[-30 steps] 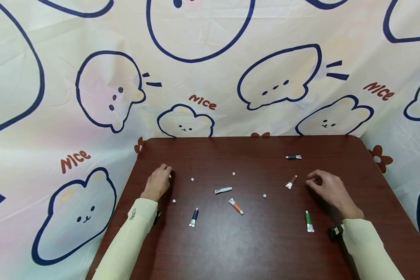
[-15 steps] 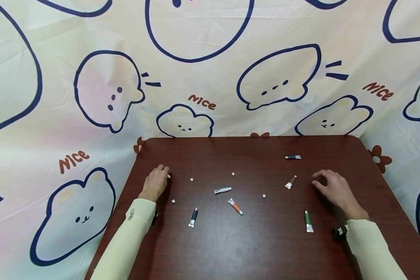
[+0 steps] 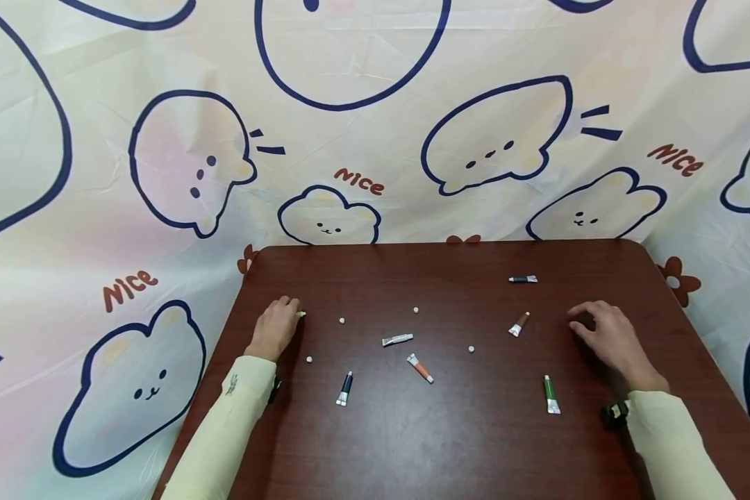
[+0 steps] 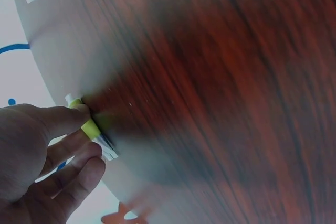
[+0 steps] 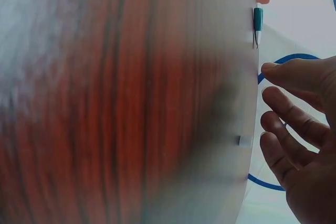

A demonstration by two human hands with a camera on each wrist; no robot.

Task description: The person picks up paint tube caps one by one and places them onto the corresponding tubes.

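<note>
At the table's left side, my left hand [image 3: 273,328] pinches a small yellow paint tube [image 4: 90,127] between thumb and fingers, close over the wood. Its white cap end and silver crimped end both show in the left wrist view; the head view shows just one tip past the fingers. Over on the right, my right hand [image 3: 612,340] holds nothing, its fingers loosely bent and spread apart. Nearest to it lie a brown paint tube [image 3: 519,325], a green paint tube [image 3: 551,394] and a dark teal paint tube [image 3: 523,279].
On the brown table [image 3: 462,444] also lie a dark blue tube [image 3: 345,389], a white-silver tube [image 3: 397,339] and an orange tube [image 3: 420,369]. Several small white pieces, one a round bit [image 3: 471,348], are scattered among them. A patterned cloth [image 3: 350,146] hangs behind.
My right hand has slid to the right, away from the brown tube. My left hand has shifted slightly left, and more of the yellow tube's tip shows.
</note>
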